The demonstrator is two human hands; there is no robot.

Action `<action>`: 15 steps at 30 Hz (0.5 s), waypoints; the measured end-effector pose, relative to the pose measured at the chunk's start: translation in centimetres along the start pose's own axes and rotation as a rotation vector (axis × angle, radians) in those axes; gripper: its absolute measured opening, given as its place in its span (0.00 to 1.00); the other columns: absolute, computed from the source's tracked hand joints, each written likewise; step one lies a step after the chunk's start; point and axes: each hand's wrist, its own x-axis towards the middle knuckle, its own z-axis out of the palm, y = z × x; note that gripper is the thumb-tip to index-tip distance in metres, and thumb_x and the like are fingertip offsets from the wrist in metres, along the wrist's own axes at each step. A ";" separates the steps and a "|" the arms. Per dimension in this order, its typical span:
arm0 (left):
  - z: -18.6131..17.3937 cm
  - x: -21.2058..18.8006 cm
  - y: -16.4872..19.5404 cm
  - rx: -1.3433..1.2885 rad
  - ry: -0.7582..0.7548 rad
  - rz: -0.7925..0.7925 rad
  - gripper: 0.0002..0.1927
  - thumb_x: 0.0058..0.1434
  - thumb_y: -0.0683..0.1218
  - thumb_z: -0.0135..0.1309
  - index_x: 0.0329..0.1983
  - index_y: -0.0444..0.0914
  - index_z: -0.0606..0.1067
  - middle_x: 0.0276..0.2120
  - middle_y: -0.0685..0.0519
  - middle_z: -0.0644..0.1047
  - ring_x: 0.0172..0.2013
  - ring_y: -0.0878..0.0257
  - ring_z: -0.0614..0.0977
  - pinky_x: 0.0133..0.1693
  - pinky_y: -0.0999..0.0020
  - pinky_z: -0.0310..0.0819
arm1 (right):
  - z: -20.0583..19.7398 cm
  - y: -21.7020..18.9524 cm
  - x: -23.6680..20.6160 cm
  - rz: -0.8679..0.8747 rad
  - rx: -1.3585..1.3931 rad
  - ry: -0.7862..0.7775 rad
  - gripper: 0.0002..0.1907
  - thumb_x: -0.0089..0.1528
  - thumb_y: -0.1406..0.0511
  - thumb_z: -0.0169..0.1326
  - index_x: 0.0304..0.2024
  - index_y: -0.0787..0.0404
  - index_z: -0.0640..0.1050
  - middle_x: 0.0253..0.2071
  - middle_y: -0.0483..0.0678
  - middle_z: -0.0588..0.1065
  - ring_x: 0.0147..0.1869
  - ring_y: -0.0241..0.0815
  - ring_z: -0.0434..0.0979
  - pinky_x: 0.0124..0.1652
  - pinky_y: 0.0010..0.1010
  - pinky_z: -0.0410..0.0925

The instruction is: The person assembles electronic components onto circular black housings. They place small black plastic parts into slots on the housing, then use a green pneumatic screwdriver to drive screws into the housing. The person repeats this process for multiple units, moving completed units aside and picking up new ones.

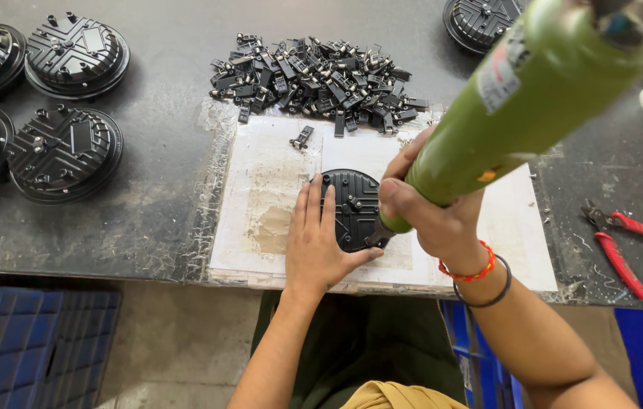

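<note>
— Tip of the green power screwdriver (pixel 522 98): can you see it?
— Barely. It meets the round black housing (pixel 353 210) at the housing's right edge, and the right hand (pixel 431 208) covers most of that spot. The tool's top end is blurred and cut off by the frame.
— How does it lie?
— Its long axis slants from upper right down to lower left, tip down on the housing.
— And the grips?
— Right hand wrapped tight round the tool's lower end. Left hand (pixel 317 238) lies flat, fingers spread, pressing on the housing's left half.
— Where is the housing?
— On a worn white sheet (pixel 268 197) at the table's near edge, below a heap of small black clips (pixel 314 76). Red pliers (pixel 624 242) lie well to the right, more housings (pixel 64 151) far left.
</note>
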 end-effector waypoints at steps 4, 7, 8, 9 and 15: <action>0.0 -0.1 0.0 -0.008 0.004 -0.007 0.68 0.34 0.72 0.71 0.69 0.27 0.62 0.72 0.35 0.57 0.71 0.39 0.57 0.68 0.48 0.52 | 0.1 -0.7 0.8 0.024 0.021 -0.022 0.20 0.63 0.76 0.60 0.53 0.66 0.67 0.37 0.51 0.76 0.35 0.36 0.76 0.35 0.26 0.71; -0.2 0.3 -0.3 -0.008 -0.025 -0.009 0.70 0.33 0.73 0.71 0.69 0.27 0.60 0.72 0.37 0.57 0.72 0.41 0.57 0.68 0.48 0.52 | -0.3 -1.6 1.3 0.060 0.046 -0.042 0.20 0.63 0.74 0.60 0.55 0.67 0.68 0.38 0.51 0.77 0.39 0.39 0.78 0.40 0.28 0.73; -0.3 0.6 -0.5 -0.003 -0.047 -0.014 0.70 0.32 0.73 0.71 0.69 0.27 0.60 0.73 0.38 0.57 0.72 0.41 0.57 0.68 0.48 0.51 | -0.6 -1.9 1.5 0.052 0.056 -0.056 0.21 0.64 0.74 0.60 0.57 0.67 0.68 0.39 0.52 0.77 0.41 0.39 0.79 0.44 0.29 0.73; -0.5 0.9 -0.8 0.003 -0.070 -0.020 0.70 0.31 0.73 0.71 0.70 0.28 0.59 0.73 0.40 0.57 0.72 0.42 0.56 0.68 0.48 0.51 | -0.9 -2.3 1.5 0.045 0.067 -0.071 0.22 0.65 0.73 0.60 0.58 0.67 0.68 0.40 0.52 0.77 0.44 0.40 0.80 0.47 0.30 0.74; -2.8 5.6 -4.6 -0.116 -0.219 -0.180 0.76 0.34 0.70 0.72 0.78 0.31 0.46 0.79 0.40 0.44 0.75 0.45 0.48 0.65 0.43 0.50 | -3.0 -3.4 0.0 0.034 0.063 -0.066 0.22 0.67 0.72 0.57 0.62 0.66 0.67 0.52 0.55 0.76 0.57 0.44 0.78 0.60 0.38 0.72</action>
